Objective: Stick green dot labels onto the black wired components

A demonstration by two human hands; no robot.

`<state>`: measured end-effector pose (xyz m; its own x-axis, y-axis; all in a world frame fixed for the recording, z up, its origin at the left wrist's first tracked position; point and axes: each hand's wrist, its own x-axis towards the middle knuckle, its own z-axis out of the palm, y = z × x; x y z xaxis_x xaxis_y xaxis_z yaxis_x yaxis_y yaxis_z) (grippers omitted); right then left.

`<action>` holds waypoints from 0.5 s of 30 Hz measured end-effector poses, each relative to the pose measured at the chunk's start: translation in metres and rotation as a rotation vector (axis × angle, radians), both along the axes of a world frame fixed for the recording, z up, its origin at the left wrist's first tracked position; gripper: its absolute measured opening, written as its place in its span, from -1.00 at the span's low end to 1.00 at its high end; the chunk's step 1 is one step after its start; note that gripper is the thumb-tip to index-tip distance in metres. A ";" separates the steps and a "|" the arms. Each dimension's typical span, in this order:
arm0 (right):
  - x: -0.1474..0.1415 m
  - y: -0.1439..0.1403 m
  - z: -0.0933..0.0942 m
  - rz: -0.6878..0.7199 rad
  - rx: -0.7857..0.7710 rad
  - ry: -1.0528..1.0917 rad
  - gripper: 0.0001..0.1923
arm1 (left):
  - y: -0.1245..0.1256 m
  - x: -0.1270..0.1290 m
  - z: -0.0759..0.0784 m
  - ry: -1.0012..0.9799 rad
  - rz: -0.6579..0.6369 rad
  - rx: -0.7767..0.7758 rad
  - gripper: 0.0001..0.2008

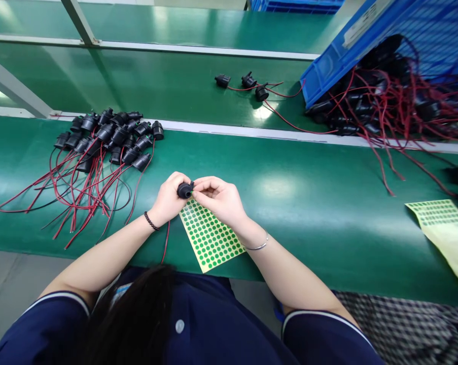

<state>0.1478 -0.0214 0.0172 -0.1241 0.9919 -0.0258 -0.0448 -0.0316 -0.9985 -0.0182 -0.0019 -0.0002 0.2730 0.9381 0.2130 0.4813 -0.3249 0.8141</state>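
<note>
Black wired part (184, 190), held up at the far corner of a green-dotted sheet (211, 241) on the worktop (308, 218). Left hand (170, 198) closed around its body, fingers curled, one round end facing the wearer; grip seems chosen to steady it while leaving the rim bare. Right hand (224, 202) half folded, thumb and forefinger drawn close together at that rim, beside a speck of green; cannot tell whether they pinch anything. Sheet lies slantwise beneath the hands, presumably to keep its dots a short reach away. Heap of similar parts (118, 134) on the left, bodies bunched at the far side, wires trailing nearer, probably to free the middle. Blue crate (327, 63) tilted at right, parts and red wires spilling out, likely so contents sit within reach.
</note>
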 end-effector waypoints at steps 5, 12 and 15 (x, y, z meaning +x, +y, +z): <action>-0.001 -0.002 -0.001 -0.013 0.072 -0.104 -0.94 | -0.001 0.000 0.000 0.038 -0.007 0.077 -0.80; 0.001 -0.004 -0.001 -0.044 0.274 -0.186 -0.94 | -0.006 0.002 0.007 -0.022 -0.035 -0.086 -0.80; 0.004 -0.002 0.002 -0.033 0.215 -0.136 -0.90 | -0.009 0.001 0.010 -0.092 -0.089 -0.168 -0.75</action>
